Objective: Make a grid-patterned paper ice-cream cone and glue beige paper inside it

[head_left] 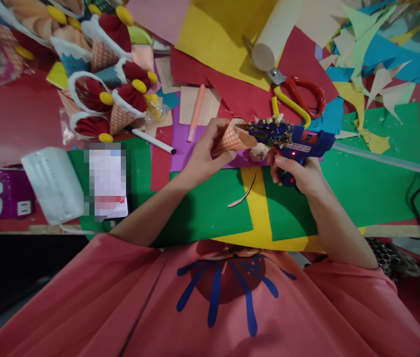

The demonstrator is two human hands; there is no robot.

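Observation:
My left hand [210, 151] is closed around a small orange-and-white checked paper cone [234, 138], its wide opening turned to the right. In my right hand [302, 173] is a blue hot glue gun [310, 142], a red light glowing on its side. Crusty, dirty residue covers the front of the gun, and its nozzle reaches the cone's rim; whether it touches is hard to see. A long clear glue stick [388, 159] sticks out of the back. Just under the nozzle is a pale crumpled lump [259, 151].
Finished-looking decorated cones [126, 96] crowd the upper left. Red-and-yellow-handled scissors [299, 101] and a cardboard roll [273, 39] lie beyond my hands. Paper scraps [377, 64] cover the upper right. A marker [154, 141], a phone [108, 181] and a white box [53, 184] are at left.

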